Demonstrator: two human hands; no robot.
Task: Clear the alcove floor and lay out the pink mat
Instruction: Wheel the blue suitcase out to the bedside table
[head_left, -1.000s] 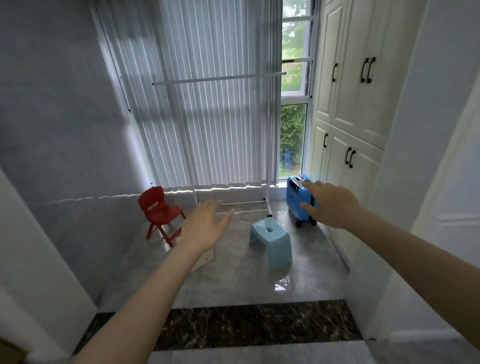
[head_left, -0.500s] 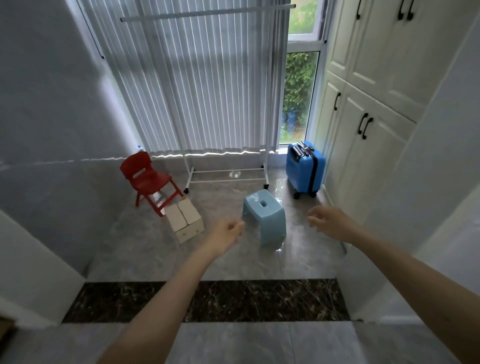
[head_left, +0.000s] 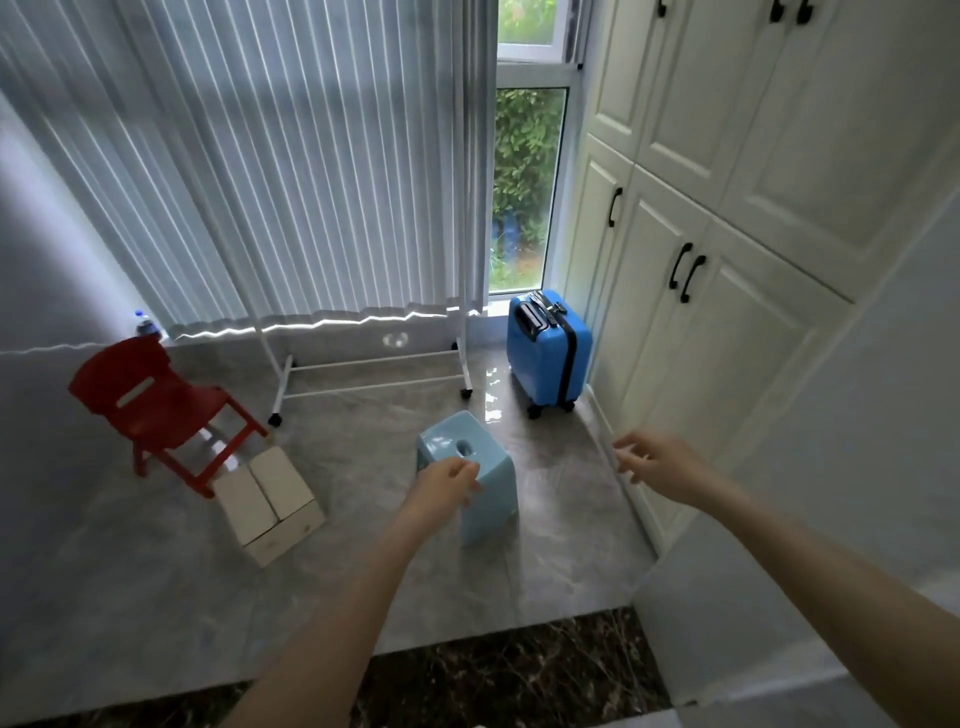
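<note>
A light blue plastic stool (head_left: 480, 467) stands in the middle of the grey alcove floor (head_left: 156, 597). My left hand (head_left: 444, 488) hovers over the stool's near edge with fingers curled, holding nothing. My right hand (head_left: 657, 467) is spread open in the air to the right, near the cupboard base. A red child's chair (head_left: 156, 405) stands at the left, a white cardboard box (head_left: 270, 499) lies in front of it, and a blue suitcase (head_left: 548, 358) stands upright at the back right. No pink mat is in view.
A white wheeled clothes rack (head_left: 369, 374) stands before the long curtains (head_left: 285, 156) at the back. Cream cupboards (head_left: 727, 260) line the right wall. A small bottle (head_left: 144, 325) sits on the left ledge. A dark marble strip (head_left: 493, 670) marks the alcove's threshold.
The view has moved forward and tilted down toward the floor. Both hands have lowered; the left one has come over the blue stool, the right one has stayed spread to its right.
</note>
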